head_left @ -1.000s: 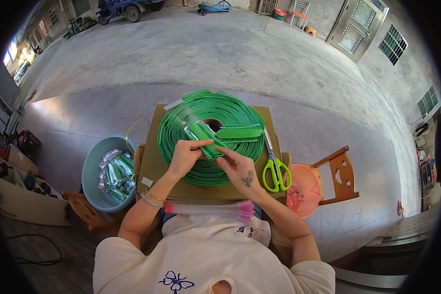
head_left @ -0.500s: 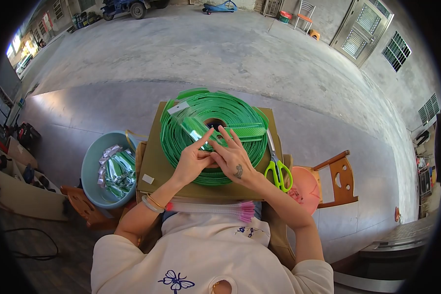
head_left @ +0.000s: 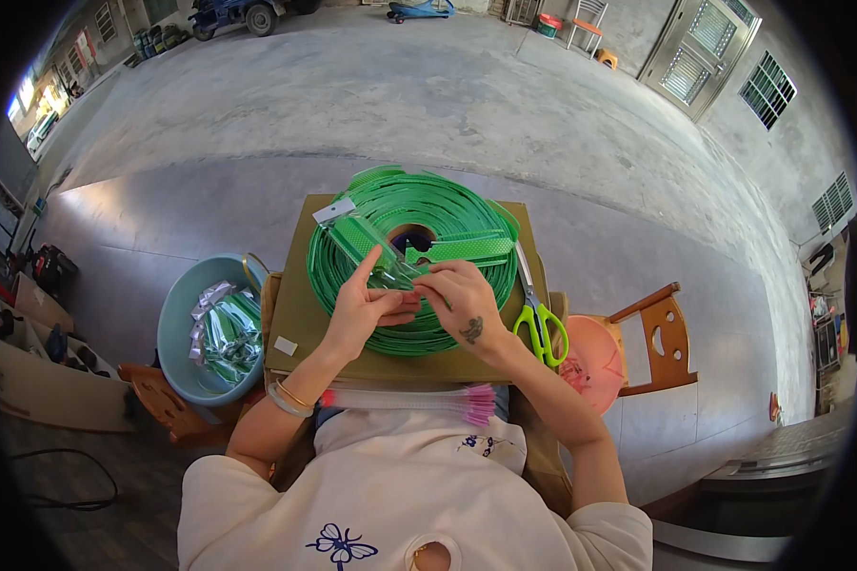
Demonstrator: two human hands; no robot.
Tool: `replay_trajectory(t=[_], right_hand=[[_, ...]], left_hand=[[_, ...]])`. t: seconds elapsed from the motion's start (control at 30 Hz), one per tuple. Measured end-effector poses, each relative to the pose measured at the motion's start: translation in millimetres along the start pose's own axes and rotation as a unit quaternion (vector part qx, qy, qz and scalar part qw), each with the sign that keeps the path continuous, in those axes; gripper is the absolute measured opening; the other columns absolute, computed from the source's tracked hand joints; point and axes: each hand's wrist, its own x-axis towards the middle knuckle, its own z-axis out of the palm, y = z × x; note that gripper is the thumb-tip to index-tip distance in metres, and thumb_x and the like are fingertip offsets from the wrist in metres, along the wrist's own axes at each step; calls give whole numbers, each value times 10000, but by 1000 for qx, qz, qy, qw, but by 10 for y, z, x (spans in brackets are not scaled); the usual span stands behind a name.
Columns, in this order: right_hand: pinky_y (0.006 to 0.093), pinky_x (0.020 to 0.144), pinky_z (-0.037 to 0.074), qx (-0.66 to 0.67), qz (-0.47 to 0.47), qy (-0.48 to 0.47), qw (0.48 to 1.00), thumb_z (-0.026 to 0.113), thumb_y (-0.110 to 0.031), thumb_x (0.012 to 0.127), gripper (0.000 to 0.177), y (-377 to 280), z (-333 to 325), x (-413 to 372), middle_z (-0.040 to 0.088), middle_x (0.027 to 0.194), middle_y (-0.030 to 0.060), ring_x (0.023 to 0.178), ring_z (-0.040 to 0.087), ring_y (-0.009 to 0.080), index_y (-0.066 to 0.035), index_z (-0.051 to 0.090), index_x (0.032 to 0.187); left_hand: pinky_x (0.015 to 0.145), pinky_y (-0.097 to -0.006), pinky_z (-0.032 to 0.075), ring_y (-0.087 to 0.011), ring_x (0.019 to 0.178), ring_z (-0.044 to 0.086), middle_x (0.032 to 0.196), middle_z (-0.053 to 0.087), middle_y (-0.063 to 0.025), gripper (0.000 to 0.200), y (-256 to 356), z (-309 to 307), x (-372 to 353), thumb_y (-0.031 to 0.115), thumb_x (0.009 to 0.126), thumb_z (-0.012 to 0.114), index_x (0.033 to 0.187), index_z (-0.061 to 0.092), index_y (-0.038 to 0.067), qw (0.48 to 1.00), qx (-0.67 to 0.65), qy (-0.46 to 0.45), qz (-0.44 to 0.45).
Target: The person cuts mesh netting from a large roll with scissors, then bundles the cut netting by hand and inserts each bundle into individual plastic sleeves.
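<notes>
A clear plastic bag (head_left: 360, 238) with green dotted strip inside and a white header slants over a big roll of green strip (head_left: 338, 295). My left hand (head_left: 360, 316) holds the bag's lower end from the left, forefinger stretched along it. At the same end, my right hand (head_left: 462, 306) pinches the bag's edge between thumb and fingers. The fingertips almost meet, and what lies between them is partly hidden. A loose end of green strip (head_left: 471, 249) lies across the roll, just beyond my right hand. Scissors with lime-green handles (head_left: 541, 333) rest beside the roll.
The roll sits on an olive-brown box (head_left: 290, 328). On my lap lies a bundle of clear sleeves with pink ends (head_left: 409, 400). A blue bucket (head_left: 173, 333) with filled packets stands left; a pink basin (head_left: 595, 347) and a wooden chair (head_left: 671, 344) are right.
My hands have drawn slightly apart and the right fingers have curled into a pinch. The bag's lower end is now more visible, and its header has shifted slightly left.
</notes>
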Motion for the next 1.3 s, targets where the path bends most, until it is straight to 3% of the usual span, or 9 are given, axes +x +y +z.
replay_trajectory(t=[0.2,0.5,0.6,0.67,0.77,0.9,1.07,1.17,1.3], right_hand=[[333,747,388,-22,-87,-50,995,667,-146,670,181,-46,-49,154,545,789,25,816,505,207,-112,580,825],[329,718,376,-120,-117,-72,983,654,-144,684,145,-72,46,148,510,815,39,844,478,229,-106,550,776],[341,759,385,-28,-92,-66,993,655,-106,680,153,-197,-164,82,513,833,46,873,469,243,-91,533,772],[347,754,393,81,-56,-16,995,648,-39,654,176,-119,-450,16,525,857,57,862,481,254,-83,525,773],[212,656,409,270,211,172,924,559,19,809,74,364,-1032,-287,510,747,0,712,487,84,-39,512,804],[204,501,382,148,385,301,860,565,-64,840,86,1398,-1544,-1133,537,636,18,553,485,77,2,551,787],[249,422,466,96,518,311,791,602,-25,760,84,2242,-896,-2430,563,593,71,472,554,136,54,580,741],[277,393,451,139,604,347,703,575,31,710,41,2469,-476,-2754,547,544,74,457,558,152,54,584,678],[302,370,418,20,616,286,734,564,42,653,91,2560,-206,-2789,527,490,65,440,542,161,13,577,567]], left_hand=[[750,-369,557,-235,839,641,926,612,-170,668,-37,-14,-21,-32,858,422,1407,46,30,999,41,10,20],[717,-355,566,-234,796,649,888,620,-164,658,-55,-22,-15,-51,843,398,1405,67,29,999,38,30,10],[703,-335,563,-242,785,651,884,625,-194,678,-14,-13,-5,-53,849,395,1399,3,7,999,23,19,11],[692,-336,561,-257,779,654,888,626,-209,682,39,14,-15,-48,847,403,1400,8,10,1000,17,19,-8],[681,-336,559,-284,792,654,904,624,-234,688,48,32,-59,-41,847,413,1401,10,11,1000,16,-1,-19],[697,-347,554,-297,825,650,911,624,-231,678,33,69,-84,-18,847,425,1407,47,34,999,36,-11,-27],[698,-347,553,-298,838,649,912,628,-225,665,12,85,-78,-11,849,428,1409,72,44,998,63,-2,-22],[698,-342,553,-297,837,649,911,629,-224,655,0,74,-76,-13,854,422,1408,79,47,997,76,0,-22],[702,-339,553,-298,836,649,913,628,-227,645,-11,59,-83,-13,857,420,1407,89,50,997,77,2,-22]])
